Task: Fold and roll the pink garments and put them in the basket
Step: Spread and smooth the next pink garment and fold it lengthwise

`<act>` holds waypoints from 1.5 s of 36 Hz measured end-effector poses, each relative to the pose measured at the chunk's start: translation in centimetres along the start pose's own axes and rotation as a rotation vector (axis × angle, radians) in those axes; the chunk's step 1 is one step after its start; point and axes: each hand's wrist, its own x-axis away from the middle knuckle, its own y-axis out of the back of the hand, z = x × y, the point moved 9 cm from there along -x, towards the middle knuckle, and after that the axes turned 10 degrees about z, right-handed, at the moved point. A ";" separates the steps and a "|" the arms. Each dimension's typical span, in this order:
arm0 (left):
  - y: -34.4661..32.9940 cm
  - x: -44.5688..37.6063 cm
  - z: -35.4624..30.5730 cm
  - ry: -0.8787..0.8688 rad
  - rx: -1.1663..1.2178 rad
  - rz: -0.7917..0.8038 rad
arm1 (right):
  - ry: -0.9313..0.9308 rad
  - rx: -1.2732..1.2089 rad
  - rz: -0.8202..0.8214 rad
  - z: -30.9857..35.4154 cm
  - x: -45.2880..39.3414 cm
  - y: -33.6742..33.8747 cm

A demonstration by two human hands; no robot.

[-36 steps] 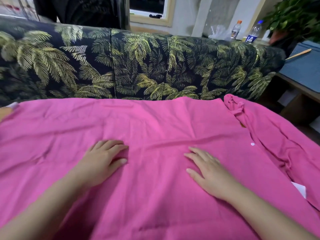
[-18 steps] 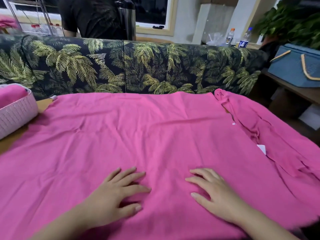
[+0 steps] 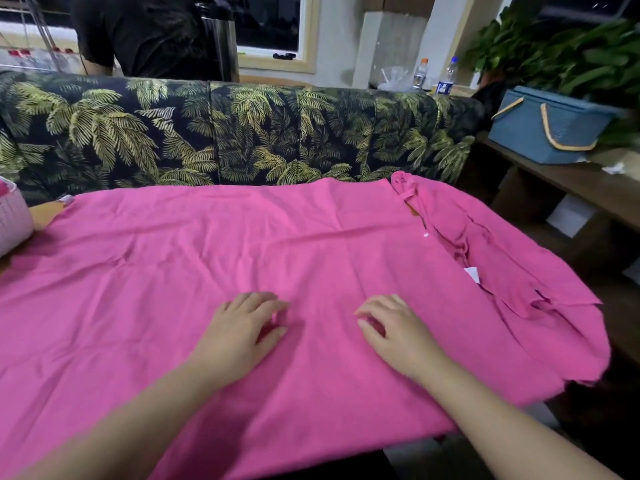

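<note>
We see a pink garment spread flat across the table, filling most of the view, its collar end bunched toward 3 o'clock. Our left hand and right hand rest side by side on the cloth near the centre, at about 6 o'clock, fingers loosely curled with the tips touching the fabric, gripping nothing. A pale basket sits at 9 o'clock, touching the cloth's edge. A palm-print sofa runs along 12 o'clock.

Both bare forearms reach forward, left hand and right hand palm-down, side by side, fingers loosely curled.
</note>
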 end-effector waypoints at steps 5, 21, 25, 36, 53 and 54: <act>-3.9 -1.2 -0.6 0.043 -0.219 0.164 | -0.354 0.130 0.136 -4.8 -2.6 -0.4; -4.9 -0.1 -1.4 -0.024 -0.209 0.324 | -0.718 0.227 0.239 -14.1 12.0 1.6; -3.4 -1.9 -2.2 -0.048 0.027 0.186 | -0.714 0.206 0.113 -13.2 10.4 3.9; -4.2 -12.5 0.7 0.160 0.016 0.226 | -0.440 0.096 0.155 -11.6 -3.3 2.6; -5.7 -18.3 7.4 0.339 -0.044 0.276 | -0.392 0.160 0.001 -15.8 -18.7 3.7; -5.7 -18.5 7.4 0.335 -0.049 0.260 | -0.402 0.157 0.049 -16.3 -19.7 3.3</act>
